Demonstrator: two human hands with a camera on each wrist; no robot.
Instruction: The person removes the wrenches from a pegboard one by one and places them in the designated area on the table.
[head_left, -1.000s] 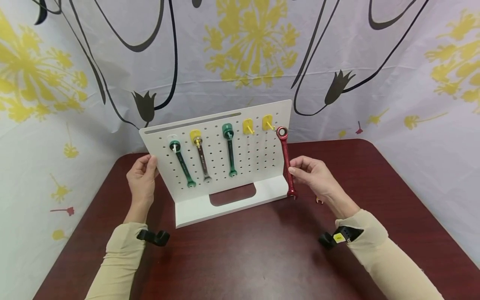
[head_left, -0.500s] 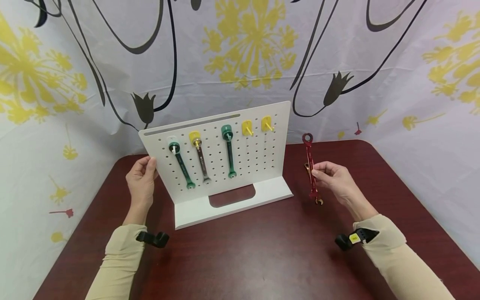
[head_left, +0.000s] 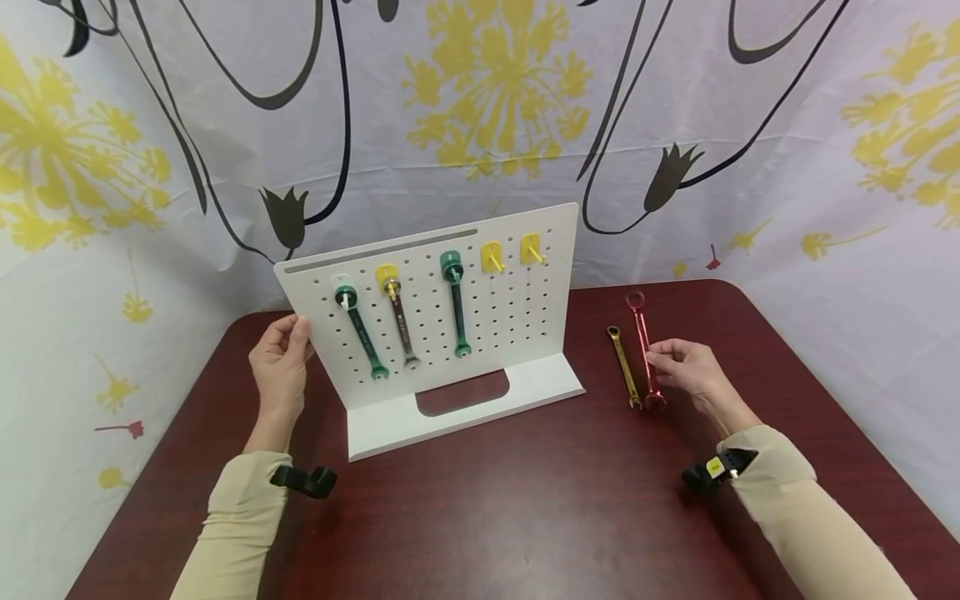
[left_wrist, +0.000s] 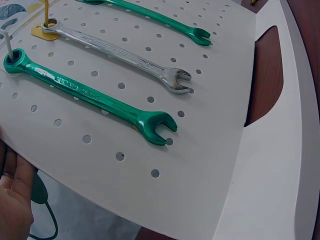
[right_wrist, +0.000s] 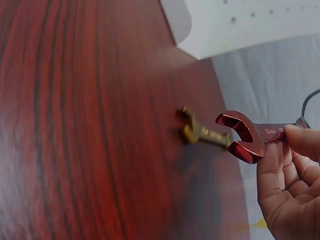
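My left hand (head_left: 279,367) pinches the left edge of a white pegboard stand (head_left: 390,429) between thumb and fingers. On its pegs hang a green wrench (left_wrist: 75,89) at the left, a silver wrench (left_wrist: 117,52) beside it and another green wrench (head_left: 459,312) near the middle. To the right of the stand, my right hand (head_left: 690,367) pinches a red combination wrench (head_left: 642,333) by its shaft. In the right wrist view its open end (right_wrist: 245,137) points away from the fingers. A gold wrench (head_left: 624,367) lies on the table just left of the red one.
Two bare yellow hooks (head_left: 492,257) stick out at the board's upper right. The dark red table (head_left: 510,508) extends in front of the stand. A patterned cloth (head_left: 480,108) hangs behind the table.
The red wrench has moved right and down in my right hand, from the board's right edge to beside the gold wrench, which now shows fully. My left hand stays on the board.
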